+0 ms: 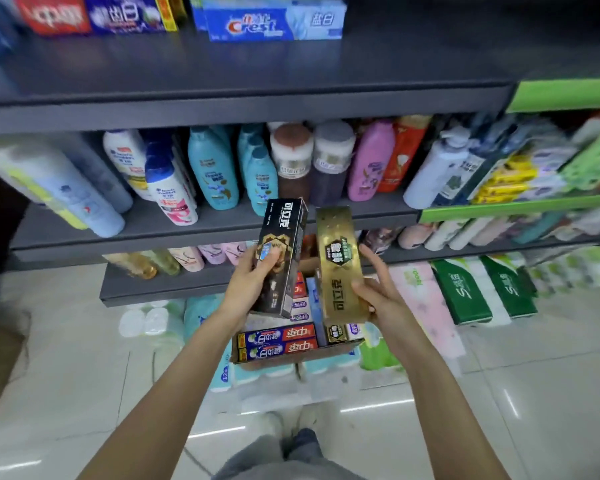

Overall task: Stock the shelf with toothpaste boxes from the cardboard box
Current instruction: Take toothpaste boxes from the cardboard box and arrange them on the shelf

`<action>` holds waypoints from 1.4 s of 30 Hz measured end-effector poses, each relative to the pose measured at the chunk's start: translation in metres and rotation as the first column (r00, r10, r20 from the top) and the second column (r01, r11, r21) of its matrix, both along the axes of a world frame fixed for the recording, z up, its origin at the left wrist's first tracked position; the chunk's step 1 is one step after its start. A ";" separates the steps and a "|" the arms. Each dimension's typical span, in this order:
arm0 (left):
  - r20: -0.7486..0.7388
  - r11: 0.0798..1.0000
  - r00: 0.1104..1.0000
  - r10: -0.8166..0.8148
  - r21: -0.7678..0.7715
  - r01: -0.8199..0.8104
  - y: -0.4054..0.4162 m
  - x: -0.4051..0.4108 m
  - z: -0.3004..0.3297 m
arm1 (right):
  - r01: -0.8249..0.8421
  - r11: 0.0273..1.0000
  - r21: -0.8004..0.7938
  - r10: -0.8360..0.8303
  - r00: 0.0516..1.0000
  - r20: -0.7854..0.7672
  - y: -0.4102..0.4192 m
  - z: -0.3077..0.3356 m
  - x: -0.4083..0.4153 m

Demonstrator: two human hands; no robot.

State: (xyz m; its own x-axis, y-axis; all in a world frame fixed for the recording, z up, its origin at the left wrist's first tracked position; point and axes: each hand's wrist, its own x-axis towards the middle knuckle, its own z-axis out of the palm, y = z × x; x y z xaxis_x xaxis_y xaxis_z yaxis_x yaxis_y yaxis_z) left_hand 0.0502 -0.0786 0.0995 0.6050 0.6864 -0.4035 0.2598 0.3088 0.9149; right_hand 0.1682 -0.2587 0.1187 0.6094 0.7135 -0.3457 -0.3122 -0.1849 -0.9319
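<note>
Toothpaste boxes fill both of a person's hands above an open cardboard box (243, 355) on the floor of a shop aisle. Just above the box, the left hand (253, 282) grips a black toothpaste box (284, 251) upright, fingers curled round its lower half and thumb across its face. Beside it, the right hand (378, 292) holds a gold toothpaste box (340, 265), fingers wrapped round its lower edge. Inside the cardboard box lie red-and-blue toothpaste boxes (278, 341). Beyond the box, shampoo bottles (215, 168) crowd a grey shelf. Farther up, a top shelf (243, 109) carries a Crest box (274, 24) with other toothpaste cartons to its left.
</note>
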 end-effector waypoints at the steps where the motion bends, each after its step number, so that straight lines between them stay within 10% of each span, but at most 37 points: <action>1: 0.001 0.999 1.000 -0.024 0.021 0.024 -0.003 0.003 0.005 | -0.003 1.000 0.004 0.003 1.000 0.006 -0.001 0.003 -0.003; 13: 0.076 0.911 0.935 -0.346 0.267 0.315 -0.015 0.005 0.037 | 0.093 0.988 0.125 -0.104 0.991 0.079 0.003 0.036 -0.022; 19: 0.125 0.885 0.913 -0.388 0.328 0.331 -0.031 0.030 0.049 | 0.410 0.899 0.153 -0.413 0.911 -0.015 0.013 0.065 0.004; 28: 0.130 0.819 0.937 -0.323 0.536 0.208 -0.026 0.114 0.092 | 0.285 0.949 0.137 -0.314 0.896 0.313 -0.017 0.126 0.116; 42: 0.152 0.775 0.984 -0.092 0.632 -0.025 -0.036 0.221 0.138 | 0.127 0.849 0.513 -0.237 0.959 0.155 -0.005 0.171 0.266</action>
